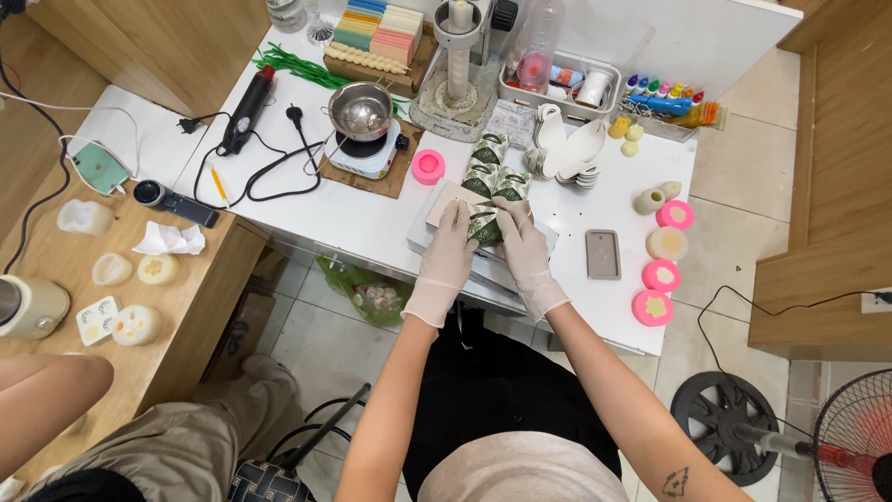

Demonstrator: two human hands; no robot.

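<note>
Both my hands wear pale gloves and meet over a small round thing with a green leaf pattern (pixel 485 226), which lies on a flat grey and brown board (pixel 437 206) at the white table's front edge. My left hand (pixel 448 249) grips its left side. My right hand (pixel 522 244) grips its right side. Three more leaf-patterned round pieces (pixel 491 165) stand in a row just beyond my fingers.
A phone (pixel 603 254) lies face down to the right. Pink moulds (pixel 662 276) and pale candles sit further right. A steel pot on a small hotplate (pixel 363 125), a pink mould (pixel 428 166), white shells (pixel 569 149) and a heat gun (pixel 248 107) stand behind. Another person's knee (pixel 56 390) is at lower left.
</note>
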